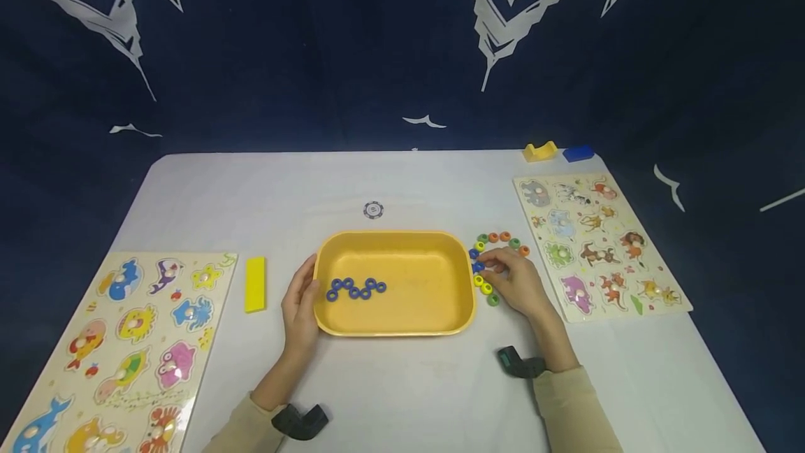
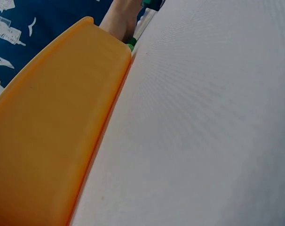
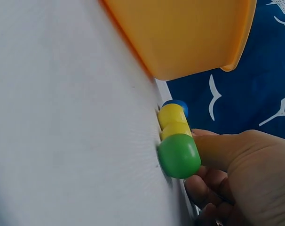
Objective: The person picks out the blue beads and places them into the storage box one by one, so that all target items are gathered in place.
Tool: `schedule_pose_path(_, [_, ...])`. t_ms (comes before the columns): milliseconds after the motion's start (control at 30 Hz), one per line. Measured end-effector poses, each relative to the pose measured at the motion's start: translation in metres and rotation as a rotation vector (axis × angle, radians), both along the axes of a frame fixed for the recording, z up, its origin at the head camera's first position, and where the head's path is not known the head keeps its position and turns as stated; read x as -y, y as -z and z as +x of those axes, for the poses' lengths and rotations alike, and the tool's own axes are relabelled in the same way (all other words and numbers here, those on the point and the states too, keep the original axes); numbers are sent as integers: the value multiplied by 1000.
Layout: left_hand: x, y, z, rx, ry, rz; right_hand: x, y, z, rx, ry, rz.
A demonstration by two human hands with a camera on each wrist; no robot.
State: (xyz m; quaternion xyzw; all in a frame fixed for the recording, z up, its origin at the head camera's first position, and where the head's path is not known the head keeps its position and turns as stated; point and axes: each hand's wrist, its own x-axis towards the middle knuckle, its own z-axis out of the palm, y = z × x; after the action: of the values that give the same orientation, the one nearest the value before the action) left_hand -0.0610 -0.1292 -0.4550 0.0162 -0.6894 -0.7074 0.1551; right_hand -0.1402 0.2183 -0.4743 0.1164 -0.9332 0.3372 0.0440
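Note:
My left hand rests along the left end of a yellow tray, its fingers and thumb against the rim. Several blue beads lie inside the tray, towards its left half. Beyond the tray's right end, my right hand pinches a blue bead between thumb and forefinger. Around those fingertips runs a curved row of beads, with green beads, yellow beads and orange beads. In the right wrist view, a green bead stands in front of the thumb and partly hides the fingertips.
A sea-animal puzzle board lies at the left, beside a yellow block. Another animal puzzle board lies at the right. Behind the tray is a round chip. A yellow curved block and a blue block sit at the back edge.

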Motion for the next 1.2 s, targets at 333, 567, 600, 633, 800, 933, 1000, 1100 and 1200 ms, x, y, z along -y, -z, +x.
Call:
schedule_pose_path(333, [0, 0, -1, 0, 2, 11, 11, -34, 6, -81, -14, -68])
schedule_pose_path(567, [0, -3, 0, 0, -10, -10, 74, -76, 7, -72, -237, -43])
schedule_pose_path(600, [0, -3, 0, 1, -11, -4, 84, -75, 6, -51, -266, -11])
schedule_pose_path(633, [0, -3, 1, 4, -12, 0, 94, -73, 5, -26, -293, 21])
schedule_pose_path(800, [-3, 1, 1, 7, 3, 1, 128, -55, 0, 77, -351, 191])
schedule_pose_path(933, [-5, 1, 2, 8, -3, -15, 144, -45, -1, 133, -393, 255])
schedule_pose_path(1000, [-4, 1, 2, 2, -9, -19, 150, -44, -2, 145, -432, 265])
schedule_pose_path(1100, [-2, 3, 0, -4, -10, -10, 157, -43, -3, 152, -494, 268])
schedule_pose_path(1200, [1, 9, -2, -7, 0, 9, 159, -44, -3, 150, -532, 262])
